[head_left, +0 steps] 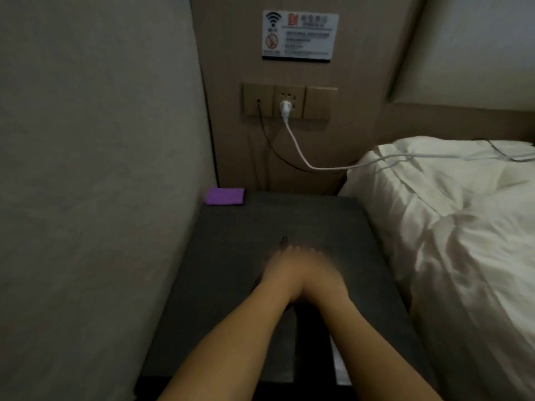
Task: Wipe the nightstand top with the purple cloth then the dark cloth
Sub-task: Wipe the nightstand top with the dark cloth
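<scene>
Both hands, left hand [282, 267] and right hand [315, 270], press flat and blurred on the nightstand top [333, 227], seemingly over the dark cloth, which I cannot make out. The purple cloth [225, 196] lies folded at the back-left corner. Likely step 2; next, sweep toward the edges.

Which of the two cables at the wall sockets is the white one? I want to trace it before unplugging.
The white cable, from the white plug in the middle socket, runs right onto the bed. The dark cable hangs from the left socket.
</scene>
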{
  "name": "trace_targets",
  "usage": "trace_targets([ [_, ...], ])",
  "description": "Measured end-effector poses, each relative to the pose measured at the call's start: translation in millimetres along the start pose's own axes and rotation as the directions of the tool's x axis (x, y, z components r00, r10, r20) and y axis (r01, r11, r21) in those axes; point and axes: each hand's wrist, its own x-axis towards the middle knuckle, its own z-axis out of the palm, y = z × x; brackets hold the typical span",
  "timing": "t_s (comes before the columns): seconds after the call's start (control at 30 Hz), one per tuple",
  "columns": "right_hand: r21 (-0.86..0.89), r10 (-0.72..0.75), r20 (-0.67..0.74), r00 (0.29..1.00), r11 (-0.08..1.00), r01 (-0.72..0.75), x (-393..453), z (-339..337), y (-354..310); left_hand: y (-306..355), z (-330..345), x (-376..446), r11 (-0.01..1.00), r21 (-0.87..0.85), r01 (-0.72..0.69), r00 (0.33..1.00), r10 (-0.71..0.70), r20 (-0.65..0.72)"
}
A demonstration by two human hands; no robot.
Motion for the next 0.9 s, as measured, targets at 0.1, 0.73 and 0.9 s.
trace_targets([
  [0.1, 0.011, -0.061, 0.003, 0.998, 0.998, 0.061, 13.9, -2.7, -44.9, -43.5, 7.0, -14.0, 0.997, -0.03, 0.071, 0.997, -0.071, -0.004],
  [0.73, 0.049, -0.315, -0.012, 0.949, 0.948, 0.315, 13.3, 4.2, -168.5, -145.3, 36.5, -96.0, 0.916, -0.224, 0.333, 0.942, -0.334, 0.032],
  [0.9, 0.065, -0.336, -0.004, 0.942, 0.94, 0.335, -9.6, 12.1, -167.9, -132.8, 42.4, -120.3, 0.914, -0.227, 0.336, 0.941, -0.336, 0.039],
])
